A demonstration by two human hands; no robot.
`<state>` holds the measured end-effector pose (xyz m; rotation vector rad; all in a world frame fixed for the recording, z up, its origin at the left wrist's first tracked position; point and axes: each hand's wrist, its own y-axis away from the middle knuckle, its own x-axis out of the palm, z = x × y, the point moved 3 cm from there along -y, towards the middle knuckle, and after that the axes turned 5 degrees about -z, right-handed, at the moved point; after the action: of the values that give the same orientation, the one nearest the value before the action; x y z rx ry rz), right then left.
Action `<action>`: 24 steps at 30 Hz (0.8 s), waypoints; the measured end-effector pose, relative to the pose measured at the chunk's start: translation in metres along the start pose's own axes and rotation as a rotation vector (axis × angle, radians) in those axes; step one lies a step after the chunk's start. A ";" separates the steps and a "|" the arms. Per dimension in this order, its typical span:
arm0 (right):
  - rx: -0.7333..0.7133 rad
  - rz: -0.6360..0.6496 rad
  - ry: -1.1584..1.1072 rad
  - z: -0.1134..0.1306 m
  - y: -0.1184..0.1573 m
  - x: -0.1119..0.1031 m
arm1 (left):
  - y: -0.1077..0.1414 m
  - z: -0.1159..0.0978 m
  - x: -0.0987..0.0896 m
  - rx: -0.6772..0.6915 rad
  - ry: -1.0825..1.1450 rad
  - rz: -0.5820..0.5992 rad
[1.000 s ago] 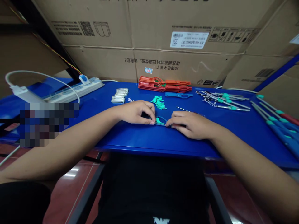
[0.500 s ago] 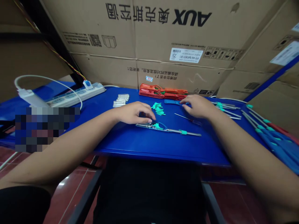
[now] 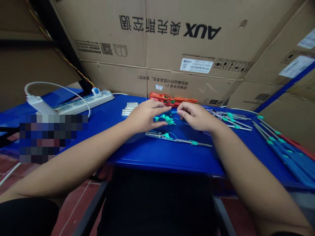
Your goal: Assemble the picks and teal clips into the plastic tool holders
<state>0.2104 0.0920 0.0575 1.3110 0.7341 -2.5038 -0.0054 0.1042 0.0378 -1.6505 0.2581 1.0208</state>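
Cardboard boxes (image 3: 147, 49) printed "AUX" stand stacked behind my blue worktop (image 3: 157, 162), with a red tiled floor (image 3: 78, 203) below it. A white power strip (image 3: 81, 103) and its cord lie at the worktop's far left. Along the back sit a stack of orange plastic handles (image 3: 172, 100) and a small bunch of metal tubes (image 3: 126, 109). To the right lie metal rods (image 3: 231, 121) with green collars, and along the right edge runs a row of long blue tools (image 3: 283, 154) with green bands.

Nearest me, a long metal tool (image 3: 178, 139) with a green loop and a green collar lies flat on the worktop, just below my hands and not touching them. Small green plastic pieces (image 3: 164, 119) lie in a loose heap between my hands. My left hand (image 3: 145, 116) is open, fingers spread and gently curved, right beside the heap, with nothing visible in its grip. My right hand (image 3: 197, 116) is half closed above the worktop, fingers curled; I cannot tell whether it has hold of anything.
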 end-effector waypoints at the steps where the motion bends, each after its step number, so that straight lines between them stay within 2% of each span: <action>1: 0.000 0.010 -0.051 0.003 0.002 0.007 | 0.000 -0.001 -0.001 0.009 -0.024 0.002; 3: 0.007 0.046 -0.136 0.003 0.006 0.020 | 0.000 -0.001 -0.002 0.023 -0.018 0.042; 5: 0.030 0.109 -0.212 -0.001 0.008 0.030 | 0.001 -0.001 -0.001 0.005 0.099 0.155; 7: 0.085 0.162 -0.258 -0.005 0.009 0.037 | 0.003 0.003 0.003 -0.082 0.278 0.301; 9: 0.116 0.154 -0.259 -0.006 0.009 0.040 | 0.006 0.008 0.008 -0.219 0.406 0.419; 12: -0.057 0.124 -0.174 0.002 0.011 0.041 | 0.010 0.017 0.014 -0.371 0.482 0.519; 15: -0.228 0.115 -0.010 0.012 0.015 0.042 | 0.012 0.020 0.016 -0.409 0.533 0.554; 20: -0.253 0.142 0.131 0.019 0.017 0.046 | 0.013 0.020 0.015 -0.299 0.513 0.581; 24: -0.256 0.200 0.151 0.018 0.017 0.053 | 0.012 0.026 0.013 -0.257 0.483 0.520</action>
<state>0.1743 0.0702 0.0170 1.4125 0.8743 -2.0955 -0.0179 0.1265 0.0199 -2.1144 0.9493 1.0451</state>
